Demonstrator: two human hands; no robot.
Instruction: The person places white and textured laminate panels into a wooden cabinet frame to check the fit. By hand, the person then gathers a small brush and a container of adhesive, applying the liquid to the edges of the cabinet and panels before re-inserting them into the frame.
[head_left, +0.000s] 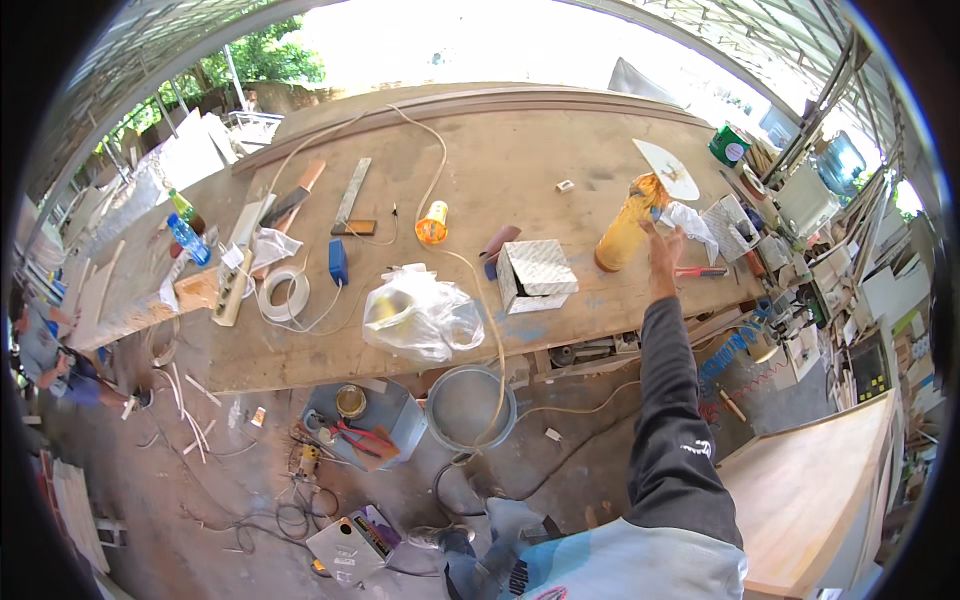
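My right hand (663,258) reaches over the right part of the workbench, its fingers parted and slightly blurred. Right beside the fingers stands a yellow-orange bottle (622,238), its top crusted with darker orange stuff and a bit of blue. Whether the fingertips touch the bottle cannot be made out. Just past the hand lies a crumpled white cloth or sheet (692,224). A red-handled tool (702,271) rests to the right of my wrist. Behind the bottle is a flat white piece (668,170) with a brownish smear. My left hand is out of view.
The wooden workbench (480,170) carries a white patterned box (537,272), a plastic bag (420,315), a tape roll (284,292) and an orange-white container (433,222). A hose crosses the bench. Below stand a grey bucket (470,405) and a blue-grey stand (405,425). A person (45,345) is far left.
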